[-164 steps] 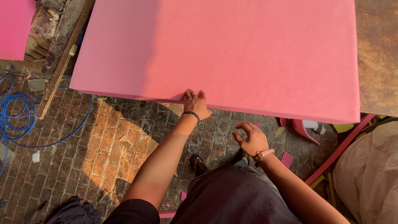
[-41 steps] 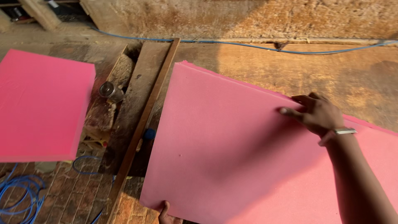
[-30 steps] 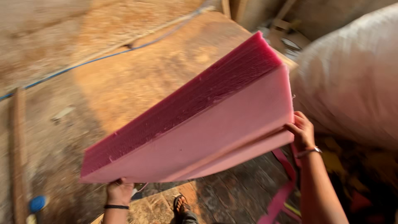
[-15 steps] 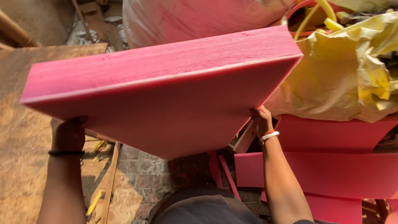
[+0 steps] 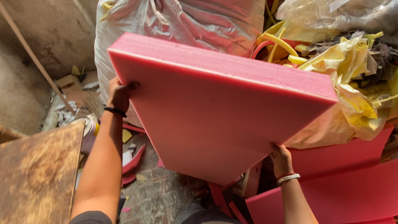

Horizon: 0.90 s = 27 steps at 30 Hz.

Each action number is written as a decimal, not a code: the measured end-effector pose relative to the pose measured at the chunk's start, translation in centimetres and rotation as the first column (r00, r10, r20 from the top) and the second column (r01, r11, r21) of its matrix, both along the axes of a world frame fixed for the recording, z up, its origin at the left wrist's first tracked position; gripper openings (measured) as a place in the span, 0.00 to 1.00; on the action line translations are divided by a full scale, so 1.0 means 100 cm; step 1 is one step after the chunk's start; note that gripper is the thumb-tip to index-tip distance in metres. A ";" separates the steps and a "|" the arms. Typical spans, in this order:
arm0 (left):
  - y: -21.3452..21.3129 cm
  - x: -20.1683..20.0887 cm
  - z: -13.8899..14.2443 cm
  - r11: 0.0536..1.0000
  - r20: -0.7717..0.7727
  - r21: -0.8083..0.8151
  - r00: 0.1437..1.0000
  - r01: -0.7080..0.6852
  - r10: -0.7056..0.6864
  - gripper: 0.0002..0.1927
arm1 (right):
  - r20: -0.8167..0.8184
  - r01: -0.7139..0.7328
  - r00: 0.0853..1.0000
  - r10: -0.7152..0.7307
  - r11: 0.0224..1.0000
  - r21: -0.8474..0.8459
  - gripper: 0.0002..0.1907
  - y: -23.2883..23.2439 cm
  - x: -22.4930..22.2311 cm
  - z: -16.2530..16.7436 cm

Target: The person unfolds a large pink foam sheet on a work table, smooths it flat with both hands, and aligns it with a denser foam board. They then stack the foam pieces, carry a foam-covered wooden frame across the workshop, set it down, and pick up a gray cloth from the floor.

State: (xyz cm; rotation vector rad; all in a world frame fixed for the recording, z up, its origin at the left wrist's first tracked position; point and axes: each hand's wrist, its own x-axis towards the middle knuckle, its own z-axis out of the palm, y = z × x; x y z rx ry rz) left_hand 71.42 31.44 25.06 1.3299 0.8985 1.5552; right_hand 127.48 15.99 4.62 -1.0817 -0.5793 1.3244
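In front of the big white sack (image 5: 182,25), a thick pink foam slab (image 5: 215,112) held up in the air, tilted, its broad underside facing the camera and one long edge turned upward. Left hand (image 5: 119,94) grips the slab's left edge, fingers wrapped over it, thumb on the near face; black band at the wrist. Right hand (image 5: 282,159) presses up against the slab's lower right edge, fingers mostly hidden behind the foam, so how far they curl round cannot be told; pale band at that wrist. Both hands closed on the slab, none of it resting on anything.

Right of the slab: crumpled yellow plastic sheeting (image 5: 352,83) with yellow strips. Below the slab's right corner: more pink foam sheets (image 5: 352,191), lying flat and stacked. Left of the slab, low down: a rusty brown board (image 5: 37,178). Under the slab: paved ground (image 5: 157,199) with pink offcuts (image 5: 132,159) scattered about.
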 end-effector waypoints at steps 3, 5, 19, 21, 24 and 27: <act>0.072 -0.001 -0.041 0.986 -0.074 -0.087 0.988 -0.139 0.133 0.20 | 0.196 0.130 0.976 -0.093 0.973 -0.189 0.26 0.055 -0.020 -0.007; 0.117 -0.002 -0.067 0.954 -0.168 -0.088 0.948 -0.288 0.271 0.26 | 0.202 0.129 0.975 -0.094 0.977 -0.168 0.26 0.096 -0.032 -0.012; 0.245 0.177 -0.170 0.956 -0.712 -0.279 0.688 -0.089 -0.143 0.50 | 0.379 0.248 0.923 -0.066 0.856 -0.454 0.23 0.071 -0.039 -0.029; 0.238 0.198 -0.188 0.915 -0.718 -0.391 0.655 -0.097 -0.237 0.52 | 0.351 0.328 0.922 -0.162 0.809 -0.488 0.23 0.006 -0.032 -0.035; 0.183 0.231 -0.237 0.911 -0.677 -0.378 0.721 -0.164 -0.151 0.56 | 0.314 0.476 0.879 -0.359 0.690 -0.545 0.22 -0.115 -0.032 -0.045; 0.107 0.281 -0.296 0.878 -0.705 -0.458 0.543 0.142 -0.455 0.44 | 0.293 0.637 0.736 -0.610 0.476 -0.606 0.20 -0.240 -0.050 -0.052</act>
